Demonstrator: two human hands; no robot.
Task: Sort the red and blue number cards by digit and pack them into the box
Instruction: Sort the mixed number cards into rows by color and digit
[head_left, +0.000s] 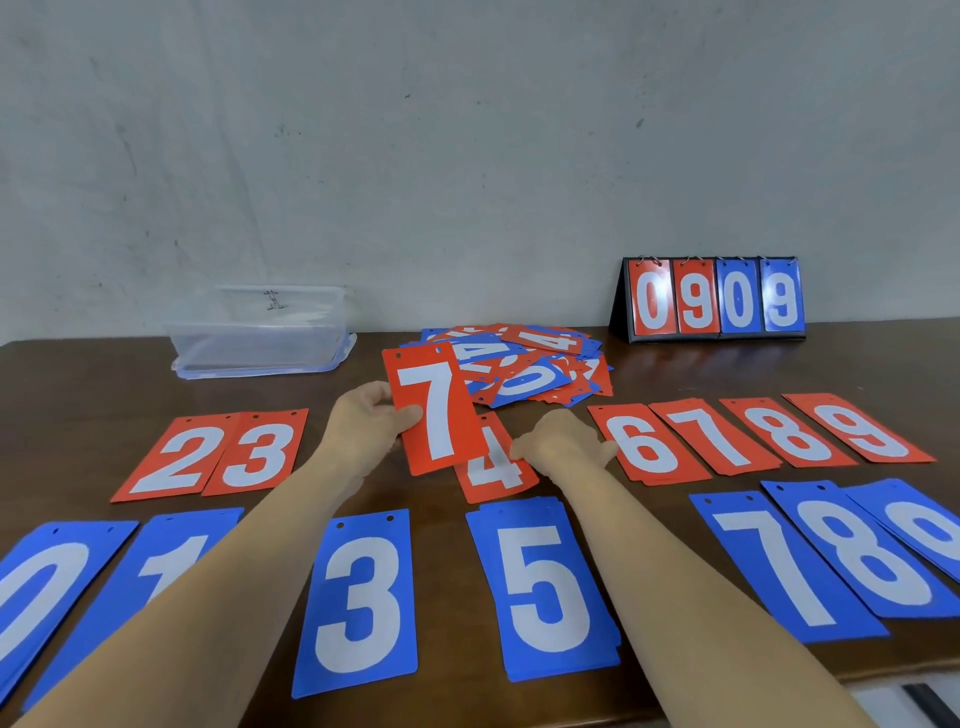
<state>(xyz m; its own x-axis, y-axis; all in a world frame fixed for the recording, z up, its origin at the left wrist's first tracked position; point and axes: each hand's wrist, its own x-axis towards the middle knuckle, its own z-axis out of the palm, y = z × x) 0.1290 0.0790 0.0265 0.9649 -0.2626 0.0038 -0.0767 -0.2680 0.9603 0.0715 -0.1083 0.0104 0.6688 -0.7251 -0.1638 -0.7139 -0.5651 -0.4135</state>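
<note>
head view has us roughly midway through the sorting — red piles (254, 457) and blue piles (363, 597) lie in two rows on the dark wooden table (779, 374), yet a loose heap (535, 374) of mixed cards waits behind them, and the clear plastic box (260, 338) at far left looks to hold nothing. our left hand (363, 421) pinches the red 7 card (436, 410), thumb on its face, lifted above the red 4 pile (493, 475); our right hand (563, 441) rests beside the red 6 pile (649, 447) — we cannot tell how its fingers lie. the cards are thin, stiff rectangles with two punched holes.
</note>
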